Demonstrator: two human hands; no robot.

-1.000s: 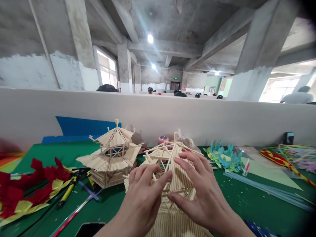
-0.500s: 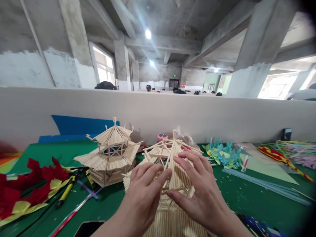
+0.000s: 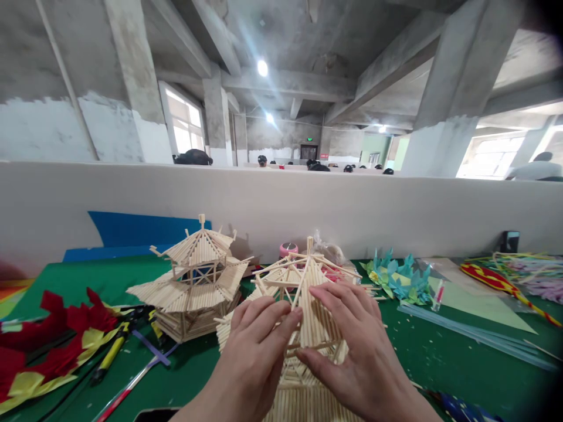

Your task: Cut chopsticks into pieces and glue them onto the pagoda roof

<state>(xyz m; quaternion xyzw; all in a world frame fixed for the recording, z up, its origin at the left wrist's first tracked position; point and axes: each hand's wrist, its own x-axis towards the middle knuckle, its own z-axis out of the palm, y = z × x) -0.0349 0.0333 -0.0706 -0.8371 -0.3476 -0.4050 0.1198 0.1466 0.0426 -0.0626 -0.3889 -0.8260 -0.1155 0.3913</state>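
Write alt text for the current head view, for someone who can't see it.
A person's left hand and right hand are at the partly covered roof of a wooden-stick pagoda model. A second stick pagoda stands to its left on a green table; a blue-green craft lies to the right.

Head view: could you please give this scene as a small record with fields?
Left hand: at the roof of the near stick pavilion
Right hand: at the same roof
Near stick pavilion: bare ribs beside a filled roof panel
Other stick pavilion: upright at left, two roof tiers
Far left: red-and-yellow ornament
Right side: turquoise ornament
Surface: green tabletop
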